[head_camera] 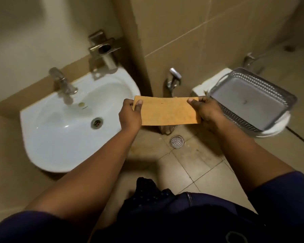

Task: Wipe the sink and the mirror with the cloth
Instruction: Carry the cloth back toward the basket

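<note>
Small bathroom, beige wall tiles, tiled floor [191, 165] with round drain [177, 141]. White sink [60, 137] at left, metal tap [63, 85] at its back rim. Grey perforated basket [253, 100] sat on white toilet [274, 127] at right. Orange cloth [167, 110] was stretched flat above floor, right of sink; long axis ran left to right. Left hand [130, 114] pinched left end, right hand [205, 109] pinched right end.
</note>
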